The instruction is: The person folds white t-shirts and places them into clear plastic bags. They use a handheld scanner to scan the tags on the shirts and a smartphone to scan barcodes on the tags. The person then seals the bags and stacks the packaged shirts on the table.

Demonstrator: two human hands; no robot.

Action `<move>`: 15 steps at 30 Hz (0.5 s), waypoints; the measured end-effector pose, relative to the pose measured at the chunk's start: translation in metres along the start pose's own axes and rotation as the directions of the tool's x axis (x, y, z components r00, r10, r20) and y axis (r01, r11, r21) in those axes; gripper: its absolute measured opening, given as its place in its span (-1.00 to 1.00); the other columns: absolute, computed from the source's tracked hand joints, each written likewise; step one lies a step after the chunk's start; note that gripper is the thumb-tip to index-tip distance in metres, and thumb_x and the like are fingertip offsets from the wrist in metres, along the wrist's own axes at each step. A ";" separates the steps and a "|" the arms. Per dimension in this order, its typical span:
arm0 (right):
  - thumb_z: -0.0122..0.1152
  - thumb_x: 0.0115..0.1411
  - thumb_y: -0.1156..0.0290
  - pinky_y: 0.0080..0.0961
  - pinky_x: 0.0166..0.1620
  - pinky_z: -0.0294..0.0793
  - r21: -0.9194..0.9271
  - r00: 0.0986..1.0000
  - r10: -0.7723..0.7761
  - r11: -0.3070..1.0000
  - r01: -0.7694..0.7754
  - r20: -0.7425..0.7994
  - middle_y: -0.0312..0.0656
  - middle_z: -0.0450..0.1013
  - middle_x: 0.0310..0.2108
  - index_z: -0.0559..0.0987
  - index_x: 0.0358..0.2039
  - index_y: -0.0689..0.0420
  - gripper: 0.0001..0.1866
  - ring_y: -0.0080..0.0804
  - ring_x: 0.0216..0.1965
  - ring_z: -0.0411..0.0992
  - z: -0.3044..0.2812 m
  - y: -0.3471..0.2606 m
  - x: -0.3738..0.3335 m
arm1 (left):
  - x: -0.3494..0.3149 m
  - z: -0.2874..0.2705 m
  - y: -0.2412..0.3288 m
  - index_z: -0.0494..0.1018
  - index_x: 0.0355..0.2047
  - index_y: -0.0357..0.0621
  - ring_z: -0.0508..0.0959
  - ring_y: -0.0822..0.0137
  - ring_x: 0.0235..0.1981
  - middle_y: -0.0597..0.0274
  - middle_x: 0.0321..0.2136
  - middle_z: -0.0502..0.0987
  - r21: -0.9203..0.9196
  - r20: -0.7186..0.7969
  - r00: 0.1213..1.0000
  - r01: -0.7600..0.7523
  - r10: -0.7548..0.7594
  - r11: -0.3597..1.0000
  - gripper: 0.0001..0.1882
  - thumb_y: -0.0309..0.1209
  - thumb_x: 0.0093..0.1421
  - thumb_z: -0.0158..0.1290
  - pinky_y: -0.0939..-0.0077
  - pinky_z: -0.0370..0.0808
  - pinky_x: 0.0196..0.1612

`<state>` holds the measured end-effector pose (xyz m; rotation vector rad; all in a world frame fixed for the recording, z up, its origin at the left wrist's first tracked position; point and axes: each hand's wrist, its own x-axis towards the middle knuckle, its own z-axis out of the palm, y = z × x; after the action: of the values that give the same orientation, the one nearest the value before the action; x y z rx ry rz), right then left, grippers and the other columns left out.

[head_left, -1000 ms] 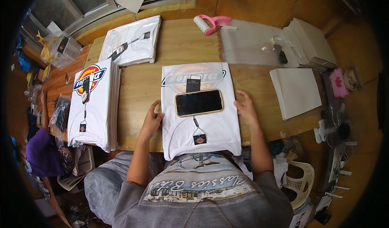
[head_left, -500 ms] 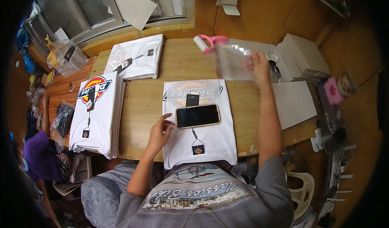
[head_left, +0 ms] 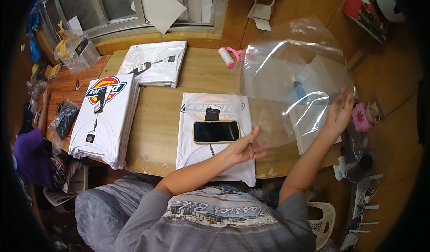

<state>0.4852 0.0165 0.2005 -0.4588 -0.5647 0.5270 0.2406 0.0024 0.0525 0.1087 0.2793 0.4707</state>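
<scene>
A large clear plastic bag (head_left: 273, 79) is spread in the air over the right side of the table. My right hand (head_left: 339, 112) grips its right edge. At the bag's lower left corner is my left hand (head_left: 246, 148), thumb and fingers closed about the film. Just left of that hand, a phone (head_left: 216, 132) with a dark screen lies on a folded white T-shirt (head_left: 192, 155). A black hang tag (head_left: 212, 113) shows above the phone, and my left forearm covers part of the shirt's neck end.
To the left stand a stack of folded white T-shirts (head_left: 101, 126) and, behind it, another pile in clear bags (head_left: 156, 64). A pink-handled lint roller (head_left: 229, 57) lies at the back. Through the film show pale cardboard sheets. At far left sits a person in purple (head_left: 33, 155).
My right hand has lifted the clear bag off the table and swung it right and nearer. My left hand has crossed from beside the phone to the bag's corner.
</scene>
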 end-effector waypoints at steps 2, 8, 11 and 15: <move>-0.08 0.11 0.47 -0.60 -0.23 0.41 0.066 0.999 0.007 0.998 -0.004 -0.048 -0.01 0.29 -0.20 0.21 -0.17 0.26 -0.73 -0.35 -0.20 0.31 -0.050 0.007 -0.020 | 0.016 -0.038 0.023 0.29 -0.30 -0.14 0.43 0.19 -0.28 0.13 -0.36 0.44 -0.107 0.017 0.982 -0.186 0.189 0.977 -0.72 -0.23 0.06 -0.04 0.22 0.36 -0.18; 0.02 0.07 0.33 -0.56 -0.26 0.33 -0.675 0.966 0.159 0.692 -0.257 -0.205 -0.27 0.25 -0.41 0.25 -0.34 0.18 -0.76 -0.51 -0.38 0.30 -0.144 0.059 -0.188 | -0.030 -0.002 0.133 0.32 -0.39 -0.24 0.46 0.34 -0.50 0.22 -0.55 0.42 -0.299 -0.208 0.712 -0.699 0.671 0.649 -0.82 -0.39 0.05 -0.02 0.52 0.48 -0.41; -0.14 0.11 0.52 -0.46 -0.21 0.33 -0.901 0.980 0.195 0.416 -0.120 -0.041 -0.07 0.28 -0.28 0.25 -0.25 0.27 -0.81 -0.37 -0.28 0.31 -0.134 0.062 -0.230 | -0.060 0.026 0.150 0.32 -0.35 -0.25 0.42 0.45 -0.62 0.24 -0.60 0.41 -0.062 -0.019 0.582 -0.812 0.813 0.580 -0.80 -0.40 0.04 -0.01 0.71 0.43 -0.60; -0.26 -0.02 0.73 -0.32 -0.05 0.20 -0.813 0.819 -0.170 0.121 0.569 0.548 0.00 0.25 -0.21 0.30 -0.21 0.30 -0.69 -0.17 -0.12 0.22 -0.012 0.023 -0.149 | -0.091 0.093 0.135 0.34 -0.32 -0.26 0.34 0.53 -0.73 0.26 -0.62 0.40 0.656 0.187 0.698 -0.613 0.691 0.440 -0.78 -0.42 0.02 0.01 0.79 0.31 -0.73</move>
<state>0.3771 -0.0547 0.1230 -1.4334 -1.3258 -0.4099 0.1312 0.0765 0.1858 0.9689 0.5183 1.1588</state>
